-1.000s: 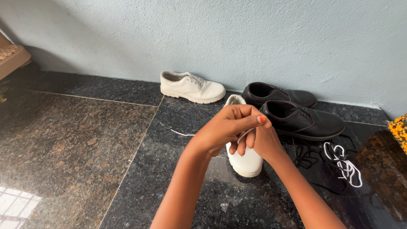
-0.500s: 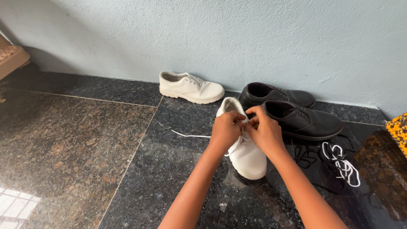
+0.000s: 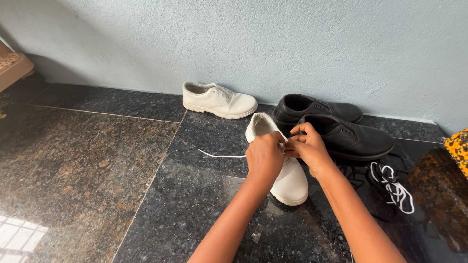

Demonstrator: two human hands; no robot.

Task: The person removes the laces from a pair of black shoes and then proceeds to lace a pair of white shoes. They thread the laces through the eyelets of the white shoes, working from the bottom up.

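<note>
White shoe (image 3: 287, 181) stands on the dark stone floor (image 3: 97, 165), toe toward us; our left hand (image 3: 263, 157) and right hand (image 3: 308, 148) pinch its white lace (image 3: 219, 155) over the eyelets. Beyond, two black shoes (image 3: 341, 131) and another white shoe (image 3: 219, 100) line the wall's foot.

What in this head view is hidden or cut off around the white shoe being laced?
- Eyelets of the near white leather shoe: covered by the left hand and right hand.
- Grip on the thin white lace: hidden under the fingers.
- Orange patterned object: cut by the right edge.
- Tan basket: cut by the left edge.
</note>
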